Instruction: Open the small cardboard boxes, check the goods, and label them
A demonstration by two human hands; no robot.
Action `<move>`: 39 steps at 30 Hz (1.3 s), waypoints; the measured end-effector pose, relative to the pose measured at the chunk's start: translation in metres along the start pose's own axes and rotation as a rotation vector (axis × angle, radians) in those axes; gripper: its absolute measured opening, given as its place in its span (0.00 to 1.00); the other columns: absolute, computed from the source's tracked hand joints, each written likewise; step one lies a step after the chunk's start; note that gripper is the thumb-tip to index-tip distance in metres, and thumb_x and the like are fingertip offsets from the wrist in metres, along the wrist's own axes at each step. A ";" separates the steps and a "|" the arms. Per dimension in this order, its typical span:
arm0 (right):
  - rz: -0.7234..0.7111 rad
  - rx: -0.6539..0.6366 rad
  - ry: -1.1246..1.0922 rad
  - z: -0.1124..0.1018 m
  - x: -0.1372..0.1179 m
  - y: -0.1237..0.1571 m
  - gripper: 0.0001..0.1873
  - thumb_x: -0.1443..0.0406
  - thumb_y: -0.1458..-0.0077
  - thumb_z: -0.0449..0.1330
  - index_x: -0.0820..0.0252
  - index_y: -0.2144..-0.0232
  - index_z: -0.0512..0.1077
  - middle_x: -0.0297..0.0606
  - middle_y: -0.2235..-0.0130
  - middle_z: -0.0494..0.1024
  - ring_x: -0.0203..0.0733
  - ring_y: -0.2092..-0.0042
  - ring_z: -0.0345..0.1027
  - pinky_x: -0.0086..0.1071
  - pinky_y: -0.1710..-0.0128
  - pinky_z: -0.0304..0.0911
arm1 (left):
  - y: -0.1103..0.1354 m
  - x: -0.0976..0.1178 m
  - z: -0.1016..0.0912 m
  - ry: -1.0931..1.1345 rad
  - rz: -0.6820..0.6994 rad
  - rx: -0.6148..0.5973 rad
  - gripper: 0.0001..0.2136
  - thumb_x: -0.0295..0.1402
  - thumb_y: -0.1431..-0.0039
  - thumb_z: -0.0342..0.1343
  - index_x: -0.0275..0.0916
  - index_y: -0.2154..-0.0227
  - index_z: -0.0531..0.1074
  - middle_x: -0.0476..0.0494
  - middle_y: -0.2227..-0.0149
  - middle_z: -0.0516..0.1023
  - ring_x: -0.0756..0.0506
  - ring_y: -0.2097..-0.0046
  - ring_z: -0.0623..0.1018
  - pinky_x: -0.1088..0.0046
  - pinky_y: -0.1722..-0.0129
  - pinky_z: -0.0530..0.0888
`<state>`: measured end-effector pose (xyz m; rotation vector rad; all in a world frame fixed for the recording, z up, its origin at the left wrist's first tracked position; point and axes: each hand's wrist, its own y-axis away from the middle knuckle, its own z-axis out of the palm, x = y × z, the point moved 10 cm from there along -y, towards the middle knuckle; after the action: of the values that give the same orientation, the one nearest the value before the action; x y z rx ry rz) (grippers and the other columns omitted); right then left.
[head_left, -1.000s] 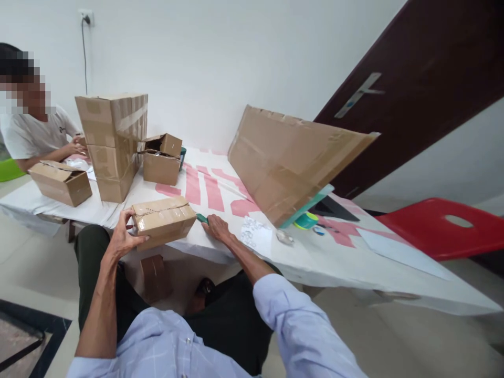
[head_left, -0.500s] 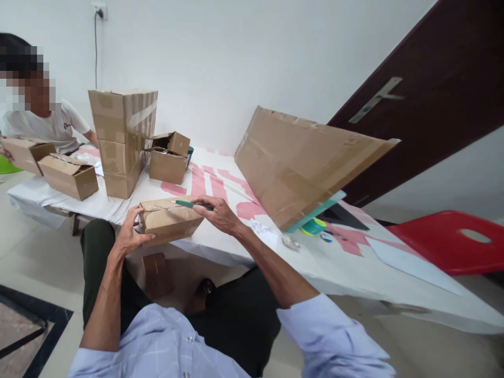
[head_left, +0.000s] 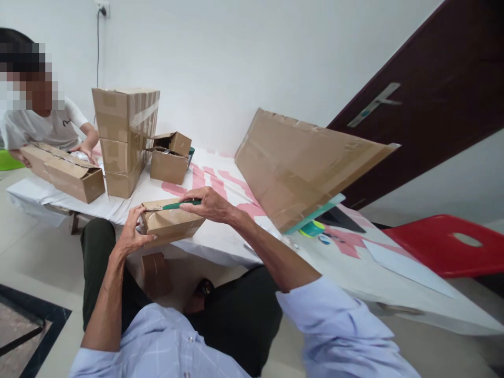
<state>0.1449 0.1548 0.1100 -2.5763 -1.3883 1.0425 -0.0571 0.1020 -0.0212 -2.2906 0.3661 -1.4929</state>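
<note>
A small cardboard box rests at the near edge of the cloth-covered table. Its left end is gripped by my left hand, thumb on the near side and fingers toward the top. My right hand is closed round a green utility knife. The knife lies low along the box's top, its tip pointing left, close to my left fingers. Whether the blade is in the cardboard I cannot tell.
A tall stack of taped boxes stands behind, beside open boxes. At left, a co-worker handles a cardboard box. A large cardboard sheet leans at right, near a tape roll and a red stool.
My right hand has moved the knife left along the box top, toward my left hand. The co-worker's box has shifted right, against the box beside it, and the co-worker's other hand has come into view.
</note>
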 end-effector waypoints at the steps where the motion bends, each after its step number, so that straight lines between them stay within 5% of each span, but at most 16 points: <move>1: -0.007 -0.011 -0.004 0.000 -0.002 0.000 0.14 0.59 0.40 0.62 0.60 0.60 0.85 0.37 0.66 0.84 0.39 0.66 0.72 0.31 0.65 0.61 | 0.000 0.000 0.000 0.001 -0.001 -0.002 0.41 0.40 0.54 0.76 0.49 0.37 0.66 0.36 0.31 0.60 0.29 0.31 0.65 0.46 0.42 0.76; 14: -0.029 -0.073 0.321 0.010 -0.005 -0.023 0.11 0.58 0.37 0.64 0.53 0.62 0.86 0.36 0.65 0.86 0.39 0.66 0.72 0.31 0.66 0.56 | -0.004 -0.003 0.001 -0.016 0.006 -0.005 0.41 0.41 0.54 0.76 0.50 0.37 0.66 0.36 0.31 0.61 0.29 0.31 0.66 0.48 0.43 0.77; 20: 0.020 -0.084 0.370 -0.016 0.032 -0.019 0.11 0.52 0.40 0.70 0.49 0.64 0.87 0.35 0.67 0.85 0.41 0.64 0.73 0.32 0.67 0.55 | -0.010 -0.003 0.003 0.005 0.025 -0.010 0.38 0.42 0.54 0.76 0.50 0.39 0.68 0.37 0.33 0.62 0.31 0.33 0.68 0.50 0.44 0.79; 27: 0.143 -0.057 0.487 -0.057 0.070 0.010 0.06 0.60 0.42 0.69 0.51 0.66 0.87 0.36 0.65 0.86 0.42 0.65 0.73 0.33 0.67 0.53 | -0.010 0.005 0.004 -0.005 0.033 -0.046 0.40 0.41 0.53 0.75 0.51 0.36 0.68 0.37 0.32 0.63 0.31 0.32 0.68 0.52 0.45 0.80; 30: 0.169 0.083 0.334 -0.086 0.084 0.026 0.11 0.57 0.41 0.65 0.55 0.66 0.86 0.35 0.67 0.84 0.41 0.67 0.70 0.33 0.67 0.56 | -0.009 0.004 0.001 -0.013 0.015 -0.063 0.45 0.39 0.54 0.75 0.52 0.32 0.64 0.37 0.31 0.62 0.30 0.31 0.66 0.51 0.44 0.79; 33: 0.236 0.386 0.171 -0.114 0.115 0.055 0.19 0.52 0.39 0.60 0.59 0.63 0.83 0.36 0.66 0.82 0.42 0.65 0.70 0.33 0.65 0.61 | -0.012 -0.001 -0.002 -0.010 -0.008 -0.075 0.49 0.38 0.55 0.75 0.53 0.29 0.60 0.37 0.30 0.60 0.30 0.30 0.65 0.51 0.43 0.79; 35: 0.357 0.517 0.156 -0.107 0.146 0.082 0.19 0.53 0.38 0.59 0.61 0.61 0.81 0.37 0.64 0.81 0.43 0.63 0.71 0.34 0.62 0.63 | -0.016 -0.003 -0.001 0.002 -0.012 -0.091 0.51 0.36 0.56 0.75 0.53 0.28 0.59 0.36 0.30 0.59 0.29 0.31 0.65 0.50 0.43 0.78; 37: 0.567 0.513 0.211 -0.076 0.181 0.110 0.15 0.56 0.39 0.59 0.61 0.62 0.80 0.38 0.64 0.81 0.43 0.62 0.71 0.34 0.61 0.63 | -0.021 -0.005 0.000 0.014 -0.013 -0.111 0.53 0.35 0.57 0.75 0.52 0.27 0.57 0.35 0.31 0.59 0.29 0.31 0.65 0.49 0.42 0.78; 39: 0.630 0.503 0.224 -0.041 0.201 0.129 0.12 0.58 0.41 0.62 0.61 0.63 0.79 0.41 0.65 0.81 0.45 0.63 0.71 0.35 0.62 0.64 | -0.025 -0.007 0.001 0.013 -0.012 -0.138 0.56 0.34 0.58 0.76 0.51 0.26 0.55 0.34 0.32 0.60 0.28 0.31 0.65 0.48 0.43 0.79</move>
<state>0.3378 0.2397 -0.0089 -2.6403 -0.2013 0.9428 -0.0585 0.1271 -0.0157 -2.3942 0.4732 -1.5329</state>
